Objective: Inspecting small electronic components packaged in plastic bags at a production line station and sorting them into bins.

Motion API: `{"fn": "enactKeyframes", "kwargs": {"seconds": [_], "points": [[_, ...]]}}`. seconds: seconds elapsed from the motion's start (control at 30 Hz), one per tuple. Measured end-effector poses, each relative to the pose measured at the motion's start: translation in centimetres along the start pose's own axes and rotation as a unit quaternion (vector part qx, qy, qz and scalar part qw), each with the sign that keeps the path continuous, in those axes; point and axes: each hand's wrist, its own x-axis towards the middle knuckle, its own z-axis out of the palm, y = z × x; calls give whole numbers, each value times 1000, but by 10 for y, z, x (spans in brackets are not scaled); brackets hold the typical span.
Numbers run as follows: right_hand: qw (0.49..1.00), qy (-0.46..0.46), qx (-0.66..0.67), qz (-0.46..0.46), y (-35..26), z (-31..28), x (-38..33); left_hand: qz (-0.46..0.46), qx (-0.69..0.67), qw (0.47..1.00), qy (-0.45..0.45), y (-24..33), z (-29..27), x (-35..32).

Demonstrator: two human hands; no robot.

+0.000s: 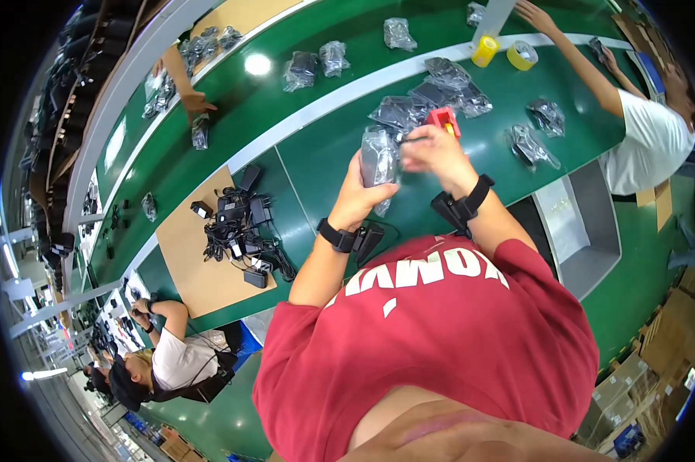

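A clear plastic bag [378, 159] with a greyish item inside, probably a power adapter, stands upright in my left hand [357, 189]. The thumb lies across its lower front and the fingers wrap its left side. Just right of the bag's upper part is my right hand [434, 156], its fingers bent toward the bag and smeared by motion; whether they hold anything cannot be made out. Behind the right hand is a small red tape dispenser [444, 121] with yellow on it. Bagged adapters [400, 112] lie in a pile just beyond both hands.
To the left, black power adapters with tangled cables [243, 223] lie on brown cardboard [179, 250]. Two yellow tape rolls [522, 55] stand at the back right. More bagged items [532, 146] lie to the right, above a grey bin [594, 223]. Co-workers' arms [586, 73] reach in from the sides.
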Motion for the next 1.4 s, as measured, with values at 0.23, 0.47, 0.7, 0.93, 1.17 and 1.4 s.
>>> {"fn": "enactKeyframes", "kwargs": {"seconds": [0.23,0.47,0.7,0.93,1.17,1.4], "points": [[803,328,-495,-48,21,-101,20,-161,-77,984,10,-25,-10,-20],[744,379,-541,-96,28,-86,-2,-133,-58,989,14,-27,-6,-23],[924,316,-216,-8,81,-94,-33,-144,-55,988,17,-27,-11,-21],[781,334,-527,24,82,-106,-40,-91,-21,996,12,-34,-4,-18],[957,-8,-286,-57,22,11,-58,-10,214,973,88,-36,9,-18],[868,46,-493,-41,25,35,-46,36,387,905,173,-28,13,-28]]}}
